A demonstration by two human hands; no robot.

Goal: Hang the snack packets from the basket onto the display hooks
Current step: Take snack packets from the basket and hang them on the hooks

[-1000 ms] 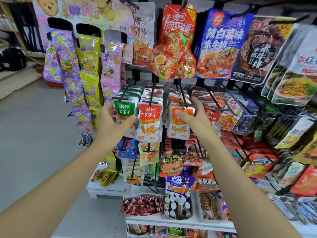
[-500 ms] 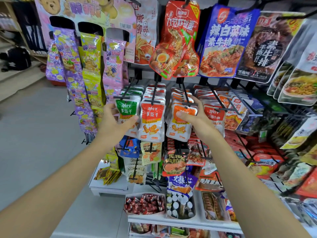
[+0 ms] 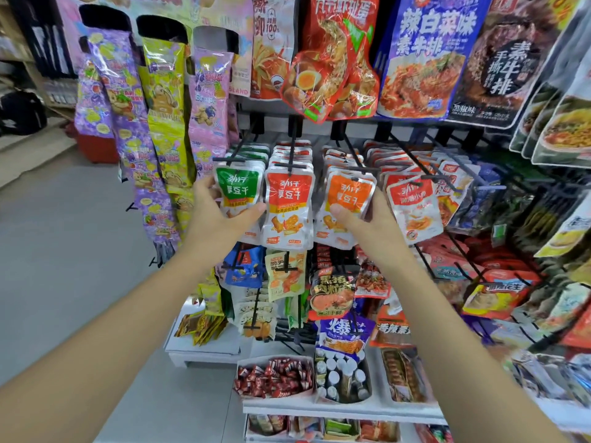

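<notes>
The green pkt is hanging centre-left of the frame, up at the tip of its hook. The left hand is pinching it, thumb across the lower front and fingers going behind. The orange pkt, just right of centre, is sitting at the front of the next-but-one hook. The right hand is gripping it the same way, thumb on the lower front, fingers round the back. Can't tell if either top hole is fully on the wire. The red pkt is hanging free between the two, right beside both, w/ no hand on it.

These are looking like small foil pouches: light, soft, prob. slick and crinkly, bending rather than keeping shape. Best hold, I'd say, is the side edges or lower half, leaving the top hole clear for the wire. Squeezing the middle is risking crushed contents.

Count: 3 front pkts of this make (1 green, 1 red, 1 orange), 2 held, 1 free. There are 2 hands, both busy. Stacks behind each are packed too tight to count. A red-and-white pkt is hanging further right. The basket isn't showing.

Further out, big bags are hanging along the top, candy strips at upper left, and a tray of sweets is sitting at the bottom.
</notes>
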